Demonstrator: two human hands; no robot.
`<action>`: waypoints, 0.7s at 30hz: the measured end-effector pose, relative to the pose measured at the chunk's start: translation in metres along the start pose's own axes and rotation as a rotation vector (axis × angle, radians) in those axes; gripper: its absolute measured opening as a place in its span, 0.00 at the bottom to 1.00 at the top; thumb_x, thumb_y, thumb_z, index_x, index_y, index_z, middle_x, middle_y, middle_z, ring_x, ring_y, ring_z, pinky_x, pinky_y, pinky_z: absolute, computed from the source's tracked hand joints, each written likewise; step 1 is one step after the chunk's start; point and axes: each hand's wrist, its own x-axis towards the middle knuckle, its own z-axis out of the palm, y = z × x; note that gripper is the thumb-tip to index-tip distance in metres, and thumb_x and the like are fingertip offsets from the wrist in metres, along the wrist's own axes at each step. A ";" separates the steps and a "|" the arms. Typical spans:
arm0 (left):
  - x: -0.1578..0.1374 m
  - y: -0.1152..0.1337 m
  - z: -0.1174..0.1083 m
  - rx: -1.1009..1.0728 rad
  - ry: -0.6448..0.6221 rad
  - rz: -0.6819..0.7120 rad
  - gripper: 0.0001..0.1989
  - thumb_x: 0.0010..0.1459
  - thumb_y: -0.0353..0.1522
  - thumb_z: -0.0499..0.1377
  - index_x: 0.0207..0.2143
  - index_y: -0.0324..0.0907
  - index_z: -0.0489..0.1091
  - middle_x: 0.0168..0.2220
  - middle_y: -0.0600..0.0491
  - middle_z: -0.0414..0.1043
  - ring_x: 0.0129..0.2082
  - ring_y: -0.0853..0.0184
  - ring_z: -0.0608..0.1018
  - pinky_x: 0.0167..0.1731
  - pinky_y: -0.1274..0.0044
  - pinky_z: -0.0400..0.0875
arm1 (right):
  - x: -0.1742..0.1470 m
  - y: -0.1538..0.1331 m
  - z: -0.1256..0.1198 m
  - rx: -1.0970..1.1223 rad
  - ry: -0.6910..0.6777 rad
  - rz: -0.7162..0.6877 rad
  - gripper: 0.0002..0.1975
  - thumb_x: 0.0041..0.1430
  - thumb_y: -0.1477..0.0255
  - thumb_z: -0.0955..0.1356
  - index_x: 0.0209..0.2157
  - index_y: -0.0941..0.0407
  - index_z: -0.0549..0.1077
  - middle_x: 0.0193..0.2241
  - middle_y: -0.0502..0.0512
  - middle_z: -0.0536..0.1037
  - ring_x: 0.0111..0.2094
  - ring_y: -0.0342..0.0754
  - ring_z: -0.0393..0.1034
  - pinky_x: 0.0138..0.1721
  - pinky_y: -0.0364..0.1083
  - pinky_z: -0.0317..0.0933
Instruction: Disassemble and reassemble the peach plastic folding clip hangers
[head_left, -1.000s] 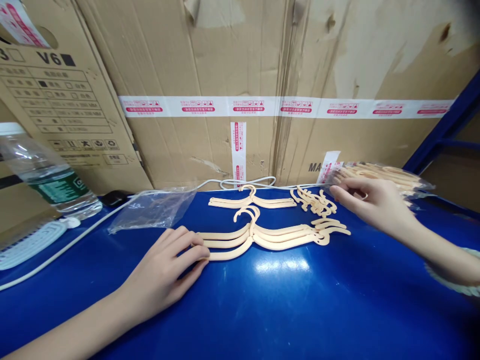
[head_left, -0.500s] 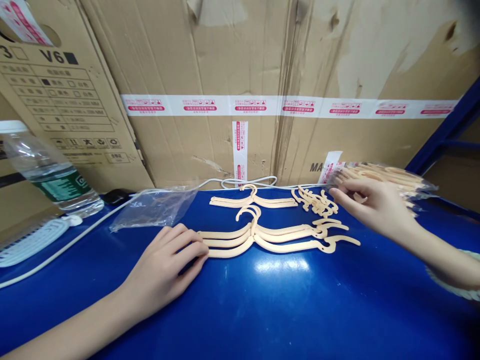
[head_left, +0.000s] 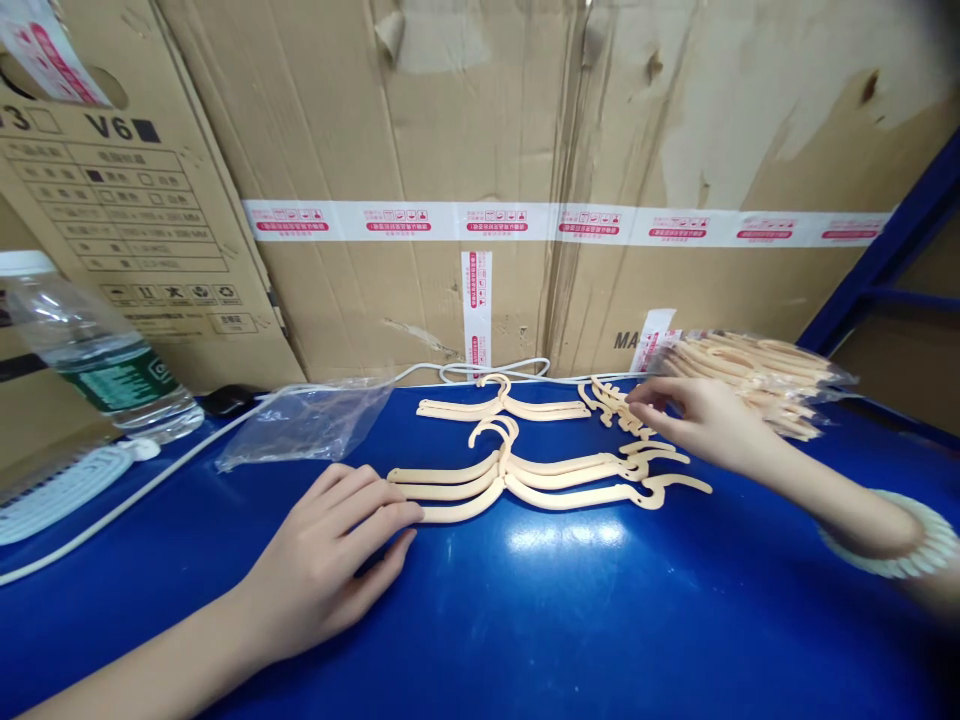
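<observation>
Three cream-coloured clothes hangers [head_left: 457,490] lie in a row on the blue table, their hooks pointing away from me. My left hand [head_left: 349,545] rests at their left ends; its fingertips touch the nearest hanger and the thumb stands apart. Small curved end pieces [head_left: 679,482] lie at the right ends of the hangers. Farther back lies another pair of hangers [head_left: 547,410]. My right hand [head_left: 701,420] reaches over a loose pile of small curved pieces [head_left: 600,398], fingers bent with a gap by the thumb. Its fingertips partly cover the pile.
Behind my right hand lies a clear bag of hanger parts [head_left: 757,365]. At left are an empty plastic bag [head_left: 300,425], a water bottle [head_left: 112,370], a hairbrush [head_left: 64,490] and a white cable [head_left: 150,505]. Large cardboard [head_left: 420,300] stands along the back.
My right hand has moved left, from the right side of the small-piece pile to over it. My left hand stays at the hangers' left ends, its thumb slightly lower. The view has shifted a little.
</observation>
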 end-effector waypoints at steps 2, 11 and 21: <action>0.000 0.000 0.000 -0.009 -0.006 0.016 0.11 0.62 0.21 0.56 0.45 0.40 0.70 0.36 0.50 0.74 0.36 0.64 0.71 0.39 0.68 0.62 | 0.004 0.004 0.008 0.006 -0.031 -0.035 0.15 0.58 0.63 0.62 0.33 0.56 0.77 0.30 0.56 0.81 0.31 0.52 0.75 0.31 0.47 0.64; 0.001 0.003 0.000 -0.059 0.007 0.011 0.13 0.62 0.20 0.55 0.46 0.40 0.70 0.37 0.50 0.73 0.38 0.64 0.71 0.43 0.67 0.63 | 0.027 0.002 0.053 0.000 -0.121 -0.203 0.12 0.57 0.72 0.67 0.42 0.57 0.77 0.42 0.61 0.80 0.47 0.58 0.73 0.49 0.54 0.66; 0.002 0.005 -0.003 -0.074 -0.019 0.013 0.13 0.62 0.20 0.52 0.45 0.41 0.69 0.35 0.50 0.73 0.36 0.65 0.72 0.43 0.67 0.64 | 0.043 -0.010 0.066 0.031 -0.110 -0.249 0.04 0.56 0.77 0.68 0.28 0.56 0.75 0.31 0.57 0.77 0.34 0.51 0.73 0.38 0.47 0.66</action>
